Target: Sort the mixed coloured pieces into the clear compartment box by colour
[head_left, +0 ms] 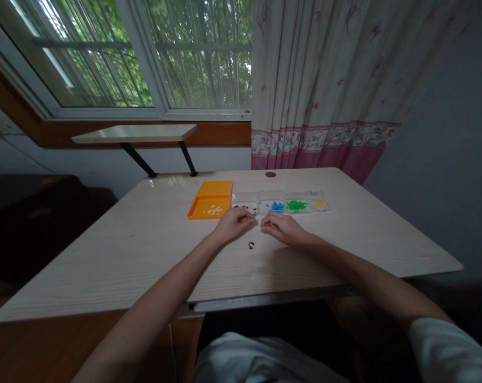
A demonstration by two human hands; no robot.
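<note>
Both my hands rest on a pale wooden table (pixel 145 255), close together near its middle. My left hand (pixel 233 223) has its fingers curled in a pinch; what it holds is too small to make out. My right hand (pixel 282 227) is also pinched, fingertips pointing left toward the other hand. A few tiny dark and blue pieces (pixel 251 244) lie on the table just in front of both hands. Behind the hands stands a clear compartment tray (pixel 280 204) with dark, blue, green and yellow small pieces. An orange tray (pixel 211 199) with small white pieces lies to its left.
A small shelf on black brackets (pixel 135 133) juts from the wall under the window. A flowered curtain (pixel 324 80) hangs at the back right. A dark cabinet (pixel 29 213) stands left of the table. A round hole (pixel 270 174) marks the table's far edge.
</note>
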